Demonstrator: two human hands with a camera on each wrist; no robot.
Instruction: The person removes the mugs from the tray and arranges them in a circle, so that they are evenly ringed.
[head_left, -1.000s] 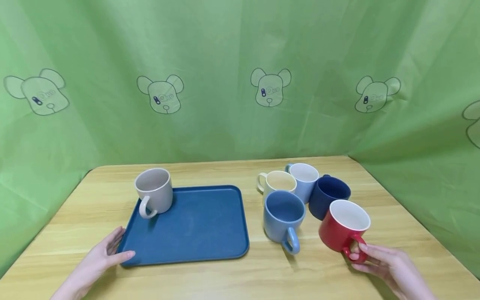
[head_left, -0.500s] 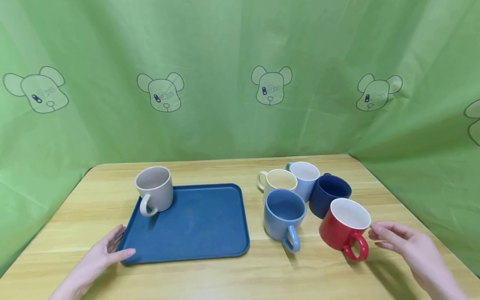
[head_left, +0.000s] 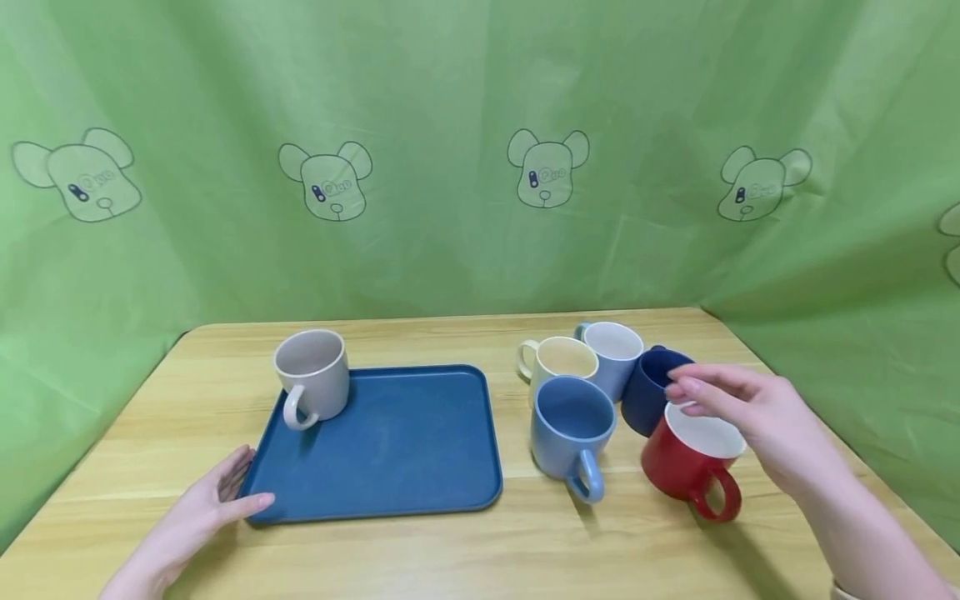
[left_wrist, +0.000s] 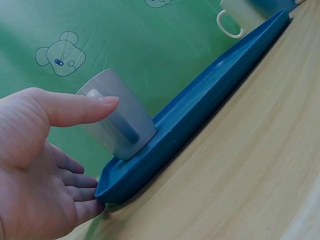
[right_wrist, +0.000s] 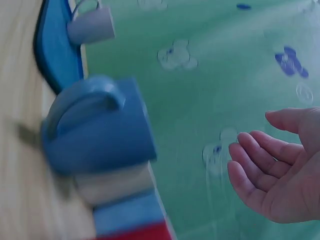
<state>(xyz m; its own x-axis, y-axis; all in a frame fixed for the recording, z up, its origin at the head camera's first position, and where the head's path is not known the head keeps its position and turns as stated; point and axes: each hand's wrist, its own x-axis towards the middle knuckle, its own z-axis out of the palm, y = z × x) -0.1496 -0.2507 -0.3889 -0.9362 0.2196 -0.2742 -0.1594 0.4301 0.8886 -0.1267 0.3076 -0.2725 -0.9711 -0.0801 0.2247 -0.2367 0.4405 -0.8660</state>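
My left hand (head_left: 206,512) rests at the front left corner of the blue tray (head_left: 397,442), its fingers along the left edge and the thumb over the rim. On the tray's back left corner stands a grey mug (head_left: 318,379), upright. My right hand (head_left: 750,417) is in the air above the red mug (head_left: 678,458), fingers loosely bent and holding nothing. It overlaps that mug's rim and part of the navy mug (head_left: 641,398) in the head view. In the right wrist view a blue mug (right_wrist: 105,137) appears close by, handle up.
Left of the red mug, the light blue mug (head_left: 564,446) stands with its handle toward the front. Behind it are a cream mug (head_left: 561,360) and a pale blue mug with a white inside (head_left: 611,375). A green curtain (head_left: 427,167) hangs behind the wooden table (head_left: 420,558).
My right hand has let go of the red mug's handle, moved right, then up and forward over the mug. The left hand stays at the tray, and the mugs keep their places.
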